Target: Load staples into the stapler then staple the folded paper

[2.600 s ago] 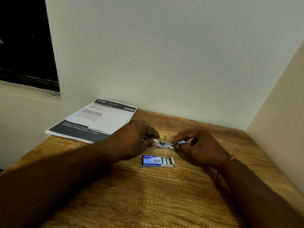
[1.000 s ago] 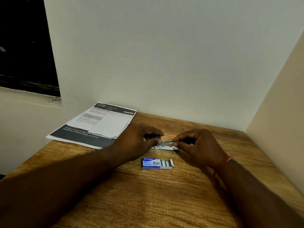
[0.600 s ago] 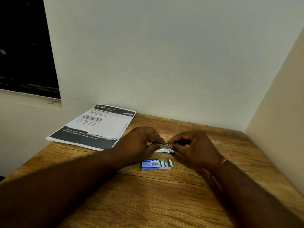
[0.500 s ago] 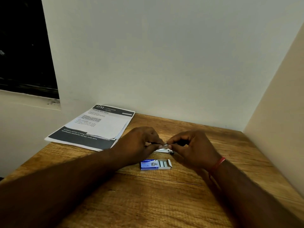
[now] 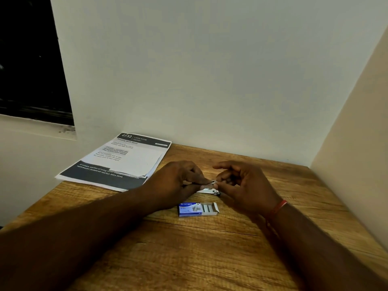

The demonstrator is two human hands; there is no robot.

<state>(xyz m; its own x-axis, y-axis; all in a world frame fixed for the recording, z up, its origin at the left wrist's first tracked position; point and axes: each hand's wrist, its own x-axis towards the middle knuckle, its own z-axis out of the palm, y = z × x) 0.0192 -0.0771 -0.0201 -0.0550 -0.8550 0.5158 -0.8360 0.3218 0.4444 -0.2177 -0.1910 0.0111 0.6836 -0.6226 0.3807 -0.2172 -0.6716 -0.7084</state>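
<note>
A small metal stapler point(image 5: 209, 190) lies on the wooden table point(image 5: 189, 255), mostly hidden between my hands. My left hand point(image 5: 178, 181) grips its left end, thumb and fingers pinched on the metal. My right hand point(image 5: 243, 185) meets it at the stapler's right end, fingers curled and pinching the tip of the sliding metal part. A blue staple box point(image 5: 197, 209) lies open just in front, with strips of staples showing in its tray. The folded printed paper point(image 5: 119, 162) rests at the table's back left.
White walls point(image 5: 210, 80) close the table at the back and the right. A dark window opening point(image 5: 29, 59) sits at the upper left. The paper overhangs the table's left edge.
The stapler's long slide, drawn out to the right earlier, has gone back in. My right hand has moved left until it meets my left hand.
</note>
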